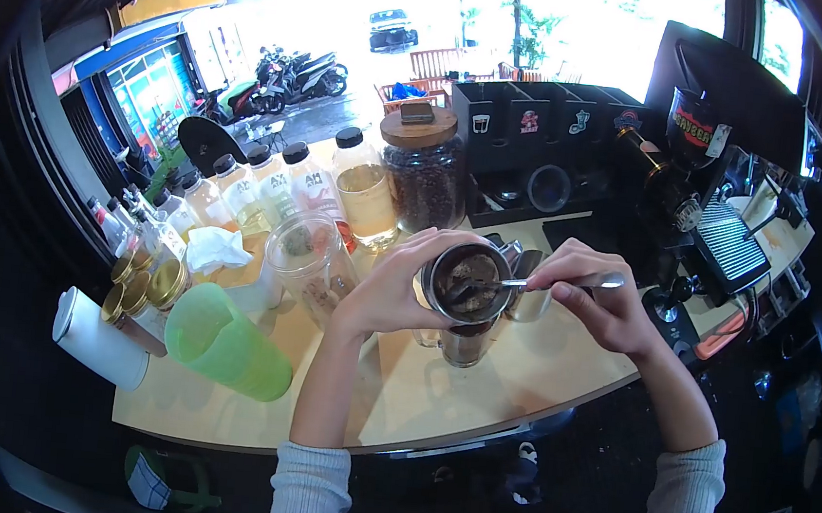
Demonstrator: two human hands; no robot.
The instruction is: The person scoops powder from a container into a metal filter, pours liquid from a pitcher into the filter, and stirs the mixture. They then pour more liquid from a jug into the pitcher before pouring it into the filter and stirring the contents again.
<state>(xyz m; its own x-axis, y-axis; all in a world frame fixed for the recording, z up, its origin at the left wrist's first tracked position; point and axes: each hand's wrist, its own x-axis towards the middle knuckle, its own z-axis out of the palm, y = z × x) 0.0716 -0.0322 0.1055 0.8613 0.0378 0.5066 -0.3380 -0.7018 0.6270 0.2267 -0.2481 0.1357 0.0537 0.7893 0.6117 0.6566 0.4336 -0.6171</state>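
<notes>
The left hand [384, 288] is clamped around the cup [479, 262]; the right hand [613, 311] pinches the spoon [515, 283], its long axis running right to left into the cup, just above the glass [464, 350] over the table [389, 401].

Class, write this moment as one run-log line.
left hand: around round vessel | right hand: holding spoon, tip inside vessel | below vessel: glass mug | nearby: green pitcher, lidded bean jar
</notes>
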